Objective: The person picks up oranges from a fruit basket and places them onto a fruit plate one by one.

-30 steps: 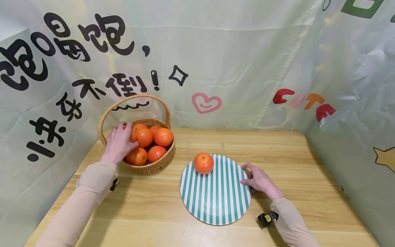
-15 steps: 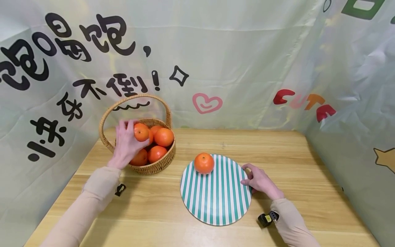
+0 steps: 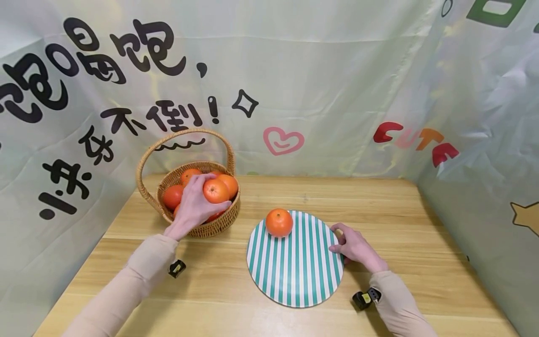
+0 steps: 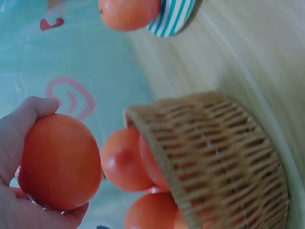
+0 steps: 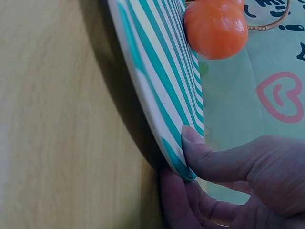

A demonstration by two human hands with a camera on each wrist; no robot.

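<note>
My left hand (image 3: 194,206) grips an orange (image 3: 216,191) by its sides, above the right part of the wicker basket (image 3: 214,228). In the left wrist view this held orange (image 4: 61,162) hangs apart from the basket's rim, thumb on one side and fingers on the other. Several more oranges (image 3: 172,196) lie inside the basket, partly hidden by the hand. My right hand (image 3: 355,246) pinches the right edge of a round plate with green and white stripes (image 3: 299,271), thumb on top and fingers beneath, as the right wrist view shows. One orange (image 3: 279,223) sits on the plate's far left part.
The basket's tall arched handle (image 3: 185,132) rises behind the left hand. A wooden table (image 3: 379,206) carries everything, with printed cloth walls (image 3: 320,84) standing at its back and sides. Small black wrist cameras (image 3: 177,268) hang under both sleeves.
My left hand has lifted an orange from the basket's left part and carried it rightward over the other oranges. The right hand and the plate have stayed in place.
</note>
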